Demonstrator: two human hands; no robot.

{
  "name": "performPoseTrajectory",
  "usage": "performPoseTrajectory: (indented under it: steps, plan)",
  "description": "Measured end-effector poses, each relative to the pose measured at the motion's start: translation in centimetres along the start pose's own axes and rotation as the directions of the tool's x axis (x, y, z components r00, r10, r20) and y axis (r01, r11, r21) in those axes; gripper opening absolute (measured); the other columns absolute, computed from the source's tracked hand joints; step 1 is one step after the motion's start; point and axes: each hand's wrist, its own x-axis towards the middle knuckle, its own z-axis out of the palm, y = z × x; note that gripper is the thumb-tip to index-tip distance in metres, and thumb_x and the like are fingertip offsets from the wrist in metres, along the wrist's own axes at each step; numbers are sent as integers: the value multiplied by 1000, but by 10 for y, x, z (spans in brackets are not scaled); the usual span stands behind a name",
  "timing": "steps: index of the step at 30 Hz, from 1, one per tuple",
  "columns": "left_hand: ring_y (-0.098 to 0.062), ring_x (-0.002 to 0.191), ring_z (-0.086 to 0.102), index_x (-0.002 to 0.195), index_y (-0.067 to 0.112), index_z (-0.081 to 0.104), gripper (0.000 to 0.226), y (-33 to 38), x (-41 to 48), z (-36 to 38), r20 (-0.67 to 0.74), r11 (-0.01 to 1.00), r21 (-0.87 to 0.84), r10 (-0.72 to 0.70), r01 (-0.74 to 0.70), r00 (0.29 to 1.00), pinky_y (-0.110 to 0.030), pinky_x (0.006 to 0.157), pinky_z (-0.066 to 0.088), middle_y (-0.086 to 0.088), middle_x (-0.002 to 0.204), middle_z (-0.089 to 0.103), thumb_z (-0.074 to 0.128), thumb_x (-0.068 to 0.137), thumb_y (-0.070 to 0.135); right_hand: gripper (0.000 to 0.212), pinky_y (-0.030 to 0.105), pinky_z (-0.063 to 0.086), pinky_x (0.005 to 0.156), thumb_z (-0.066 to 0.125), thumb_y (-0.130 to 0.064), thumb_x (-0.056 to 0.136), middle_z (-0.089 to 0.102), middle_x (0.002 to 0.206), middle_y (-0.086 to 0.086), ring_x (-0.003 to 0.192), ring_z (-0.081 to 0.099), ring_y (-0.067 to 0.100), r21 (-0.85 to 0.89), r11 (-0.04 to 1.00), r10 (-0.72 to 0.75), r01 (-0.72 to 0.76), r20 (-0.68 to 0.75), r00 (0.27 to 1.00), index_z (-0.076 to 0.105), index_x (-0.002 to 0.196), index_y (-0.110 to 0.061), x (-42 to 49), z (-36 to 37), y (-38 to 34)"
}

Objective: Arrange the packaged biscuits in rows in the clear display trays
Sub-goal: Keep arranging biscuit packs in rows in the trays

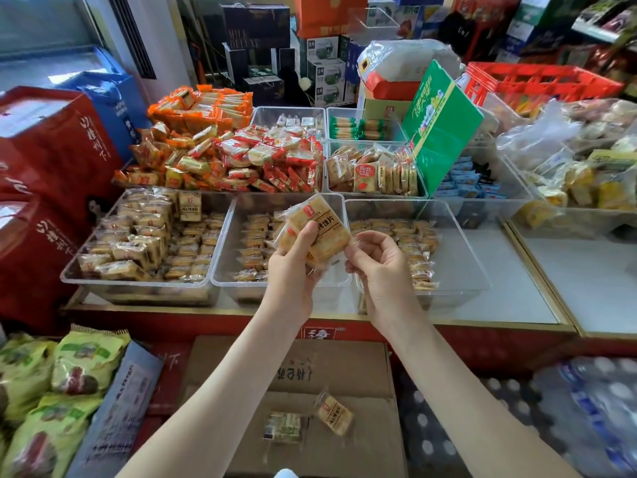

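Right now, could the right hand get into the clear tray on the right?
Probably yes: the right hand hangs just in front of that open-topped tray, nothing covers it, and much of its floor is bare.

Bright, even daylight fills the scene, strongest at the upper left of the frame, with soft glare on the clear trays (462, 250) and only faint shadows. Wide-angle bending curves the edges, and the lower corners look soft.
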Motion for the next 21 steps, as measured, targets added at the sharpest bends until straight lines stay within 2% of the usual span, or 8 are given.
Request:
performPoseTrajectory:
  steps: [3, 6, 9, 11, 13, 15, 18, 21]
  plan:
    - [-20, 100, 70, 111, 18, 65, 23, 0, -1, 2, -48, 999, 27, 32, -31, 998, -34, 89, 55, -3, 101, 75, 69, 89, 24, 23, 24, 51, 72, 65, -4, 90, 58, 77, -1, 69, 56, 11, -13, 1000, -3, 2, -20, 1000, 54, 108, -11, -4, 1, 4]
    - [-13, 90, 72, 107, 19, 66, 20, -2, -3, 2, -70, 996, 72, 62, -57, 996, -26, 77, 58, -1, 98, 76, 70, 88, 23, 27, 24, 53, 74, 67, -7, 90, 61, 81, 1, 70, 59, 11, -60, 998, 31, -33, -32, 999, 51, 111, -11, -6, -2, 5]
    - [-13, 94, 71, 120, 14, 59, 43, -4, 0, -4, -60, 968, 230, 118, -102, 991, -19, 66, 55, -6, 109, 72, 77, 83, 27, 25, 28, 55, 80, 62, -12, 94, 64, 95, 8, 81, 64, 16, -340, 940, 12, -14, -8, 1000, 49, 115, -15, -6, -10, 5]
    - [-13, 98, 68, 124, 13, 49, 57, -2, -1, -7, -25, 893, 422, 183, -155, 983, -16, 67, 54, -5, 112, 66, 81, 79, 28, 27, 25, 51, 84, 61, -22, 95, 63, 103, 2, 95, 62, 12, -490, 869, -62, 76, 46, 997, 49, 119, -20, -5, -15, -1]
    - [-10, 94, 66, 116, 17, 44, 55, -1, -7, -6, 44, 774, 588, 259, -235, 965, -19, 70, 56, 0, 106, 62, 83, 77, 28, 35, 20, 47, 87, 64, -37, 91, 61, 111, -7, 103, 58, 3, -498, 854, -87, 148, 144, 986, 50, 120, -24, -3, -16, -8]
    - [-8, 92, 65, 111, 19, 42, 53, -3, -14, -3, 121, 707, 646, 279, -289, 953, -23, 73, 58, 3, 103, 62, 82, 77, 28, 44, 18, 49, 84, 68, -44, 83, 60, 111, -8, 103, 58, 1, -508, 849, -63, 147, 178, 982, 50, 118, -25, -1, -12, -12]
    - [-2, 92, 64, 115, 20, 41, 56, -3, -18, -5, 253, 635, 693, 229, -341, 940, -20, 74, 56, 7, 105, 63, 82, 77, 28, 39, 20, 53, 78, 71, -35, 86, 63, 107, -4, 99, 61, 6, -489, 869, -38, 75, 87, 996, 53, 117, -21, 3, -10, -12]
    - [-3, 94, 66, 112, 25, 48, 36, 1, -14, -12, 309, 655, 679, 154, -331, 938, -28, 85, 56, 8, 104, 66, 73, 86, 24, 30, 29, 56, 83, 67, -28, 90, 68, 106, 2, 102, 65, 17, -357, 934, 61, -16, 115, 991, 60, 117, -17, 10, -21, -10]
